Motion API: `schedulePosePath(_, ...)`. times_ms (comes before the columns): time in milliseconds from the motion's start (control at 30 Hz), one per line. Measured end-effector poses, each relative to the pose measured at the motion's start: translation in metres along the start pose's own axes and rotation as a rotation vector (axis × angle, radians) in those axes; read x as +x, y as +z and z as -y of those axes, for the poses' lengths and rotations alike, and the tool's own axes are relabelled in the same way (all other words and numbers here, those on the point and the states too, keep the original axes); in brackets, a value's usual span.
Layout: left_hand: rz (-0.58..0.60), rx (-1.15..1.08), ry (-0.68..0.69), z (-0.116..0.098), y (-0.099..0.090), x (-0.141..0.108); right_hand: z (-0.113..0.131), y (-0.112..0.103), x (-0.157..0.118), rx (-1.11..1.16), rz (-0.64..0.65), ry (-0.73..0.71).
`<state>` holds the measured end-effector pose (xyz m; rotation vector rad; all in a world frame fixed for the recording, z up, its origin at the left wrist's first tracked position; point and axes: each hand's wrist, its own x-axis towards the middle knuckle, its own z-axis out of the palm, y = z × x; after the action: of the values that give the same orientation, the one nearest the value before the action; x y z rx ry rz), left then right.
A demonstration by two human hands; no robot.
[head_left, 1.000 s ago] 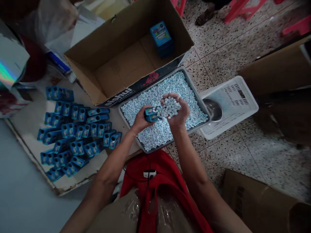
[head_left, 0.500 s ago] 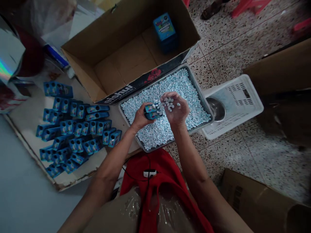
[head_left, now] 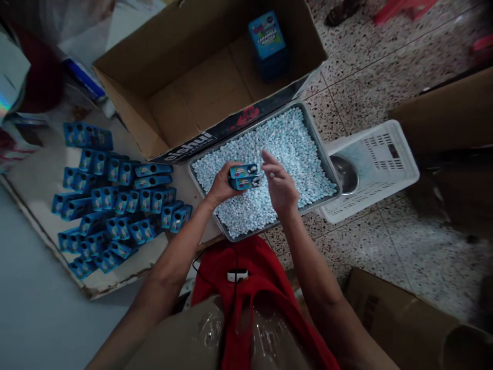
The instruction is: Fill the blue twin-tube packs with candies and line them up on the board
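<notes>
Two small blue candy boxes (head_left: 243,177) lie side by side in my left hand (head_left: 224,186), its fingers closed around their near ends. White candies show in the round holes at the boxes' right ends. Just right of those holes is my right hand (head_left: 283,187), turned on edge with its fingers stretched out and a white candy or two at the fingers. Whether anything lies in its palm is hidden. Below both hands a metal tray (head_left: 252,237) is filled with small pale blue and white candies (head_left: 246,210).
Several blue candy boxes with round holes stand in rows on the table (head_left: 42,174) at left. Behind the tray, an open cardboard box (head_left: 181,103) contains larger blue boxes (head_left: 267,38). At right are a white plastic basket (head_left: 377,169) and a metal bowl (head_left: 344,174).
My right hand has turned from palm-up with a small heap of candies to on edge, and the heap no longer shows. The left hand still holds the two boxes.
</notes>
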<state>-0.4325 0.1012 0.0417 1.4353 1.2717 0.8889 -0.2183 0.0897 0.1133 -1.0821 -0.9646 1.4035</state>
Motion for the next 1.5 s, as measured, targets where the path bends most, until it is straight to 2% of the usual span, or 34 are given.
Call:
schedulePosePath(100, 0.017, -0.107, -0.024, 0.002, 0.001, -0.001, -0.021, -0.030, -0.010, -0.227, -0.022, 0.064)
schedulePosePath(167, 0.057, -0.159, -0.017, -0.002, 0.005, -0.004, -0.035, -0.038, -0.012, -0.362, 0.066, 0.114)
schedulePosePath(300, 0.117, -0.178, 0.017, -0.018, 0.008, -0.015, -0.048, -0.026, -0.005, -0.423, 0.292, 0.159)
schedulePosePath(367, 0.120, -0.169, 0.023, -0.027, 0.004, -0.022, -0.047, -0.017, -0.002, -0.464, 0.344, 0.143)
schedulePosePath(467, 0.123, -0.074, 0.041, -0.039, -0.006, -0.033, -0.042, -0.008, -0.002, -0.550, 0.373, 0.076)
schedulePosePath(567, 0.050, 0.097, 0.088, -0.047, -0.012, -0.041, -0.044, -0.002, -0.005, -0.616, 0.344, 0.031)
schedulePosePath(667, -0.010, 0.230, 0.140, -0.049, -0.013, -0.044, -0.052, 0.002, -0.007, -0.632, 0.351, 0.045)
schedulePosePath(800, 0.020, 0.308, 0.178, -0.044, -0.019, -0.047, -0.056, -0.003, -0.001, -0.613, 0.468, 0.105)
schedulePosePath(900, 0.000, 0.354, 0.136, -0.039, -0.026, -0.052, -0.049, -0.021, 0.023, -0.572, 0.571, 0.092)
schedulePosePath(967, -0.041, 0.368, 0.103, -0.036, -0.029, -0.056, -0.044, -0.038, 0.048, -0.563, 0.538, 0.060)
schedulePosePath(1067, -0.080, 0.339, 0.089, -0.031, -0.029, -0.061, -0.051, -0.054, 0.083, -0.726, 0.274, 0.005)
schedulePosePath(1133, -0.118, 0.291, 0.045, -0.026, -0.025, -0.063, -0.065, -0.051, 0.093, -0.915, 0.130, -0.020)
schedulePosePath(1267, -0.195, 0.202, -0.067, -0.017, -0.017, -0.063, -0.094, -0.030, 0.076, -1.148, 0.101, -0.068)
schedulePosePath(1367, -0.151, 0.227, -0.013, -0.021, -0.017, -0.065, -0.100, -0.022, 0.052, -1.169, 0.110, -0.085)
schedulePosePath(1500, -0.109, 0.363, 0.084, -0.035, -0.023, -0.067, -0.098, -0.029, 0.034, -1.115, 0.149, -0.070)
